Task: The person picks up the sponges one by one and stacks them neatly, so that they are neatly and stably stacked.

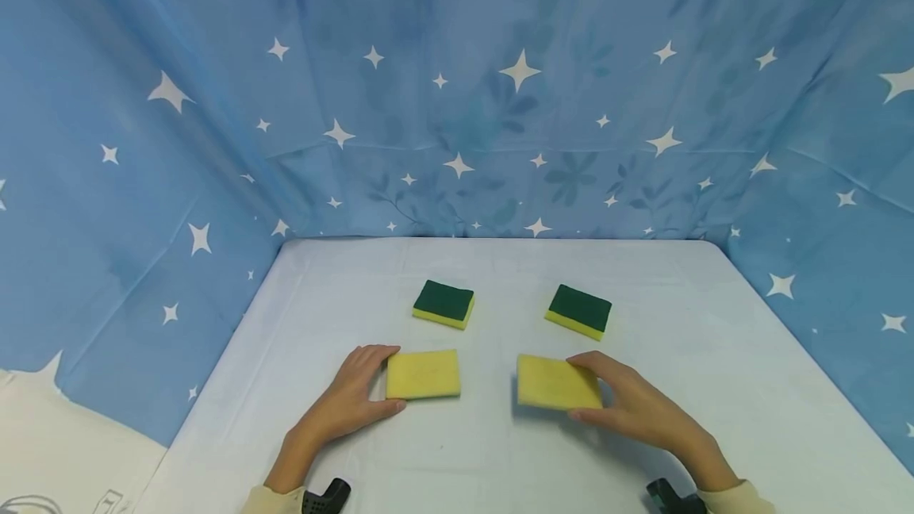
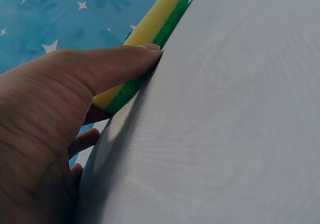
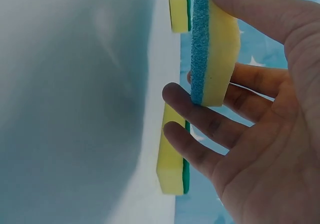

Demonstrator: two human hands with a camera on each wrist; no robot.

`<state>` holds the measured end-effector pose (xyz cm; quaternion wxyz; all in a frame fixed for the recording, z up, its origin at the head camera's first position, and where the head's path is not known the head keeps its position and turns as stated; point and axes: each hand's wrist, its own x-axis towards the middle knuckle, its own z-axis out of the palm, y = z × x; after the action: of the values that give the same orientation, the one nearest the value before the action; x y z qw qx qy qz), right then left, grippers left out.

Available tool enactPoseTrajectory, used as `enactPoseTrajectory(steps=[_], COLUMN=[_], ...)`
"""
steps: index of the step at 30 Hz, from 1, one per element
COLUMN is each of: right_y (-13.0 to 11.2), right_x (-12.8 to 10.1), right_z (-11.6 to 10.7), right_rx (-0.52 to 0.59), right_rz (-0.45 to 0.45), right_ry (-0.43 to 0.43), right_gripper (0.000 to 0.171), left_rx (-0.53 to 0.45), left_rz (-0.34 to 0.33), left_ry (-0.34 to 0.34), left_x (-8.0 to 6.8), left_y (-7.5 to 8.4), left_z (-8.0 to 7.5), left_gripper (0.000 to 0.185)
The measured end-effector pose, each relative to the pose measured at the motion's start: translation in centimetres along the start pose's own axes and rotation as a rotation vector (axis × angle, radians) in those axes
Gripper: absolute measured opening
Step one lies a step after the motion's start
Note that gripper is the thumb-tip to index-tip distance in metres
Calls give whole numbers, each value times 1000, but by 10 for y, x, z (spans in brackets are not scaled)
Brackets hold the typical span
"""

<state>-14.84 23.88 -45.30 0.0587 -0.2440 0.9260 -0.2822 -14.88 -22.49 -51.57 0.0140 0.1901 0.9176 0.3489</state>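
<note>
My left hand pinches the near-left sponge by its left end, thumb along the front edge and fingers behind. This sponge lies yellow side up on the table; a green scouring layer shows beneath it in the left wrist view. My right hand grips the near-right sponge at its right end. A shadow under this sponge shows it raised off the table. Its yellow side faces up, and the right wrist view shows a blue scouring layer on its underside.
Farther back lie two more sponges, dark green side up: one on the left and one on the right. All stand on a white-covered table. A blue star-patterned curtain encloses the back and sides.
</note>
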Motion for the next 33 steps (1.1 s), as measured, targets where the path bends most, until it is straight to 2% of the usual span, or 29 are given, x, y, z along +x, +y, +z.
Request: enactPoseTrajectory(steps=[16, 25, 33], right_y=[-14, -31, -42], right_x=[27, 50, 61], right_z=[17, 25, 28], right_rx=[3, 10, 11], right_rz=[-52, -113, -138], right_ry=[-22, -25, -40], right_gripper=[73, 71, 72], left_rx=[8, 11, -15], left_rz=[-8, 14, 6], left_ry=[-18, 3, -12], left_x=[-1, 0, -2], left_y=[2, -1, -3], left_z=[-1, -7, -3], left_gripper=[85, 84, 87])
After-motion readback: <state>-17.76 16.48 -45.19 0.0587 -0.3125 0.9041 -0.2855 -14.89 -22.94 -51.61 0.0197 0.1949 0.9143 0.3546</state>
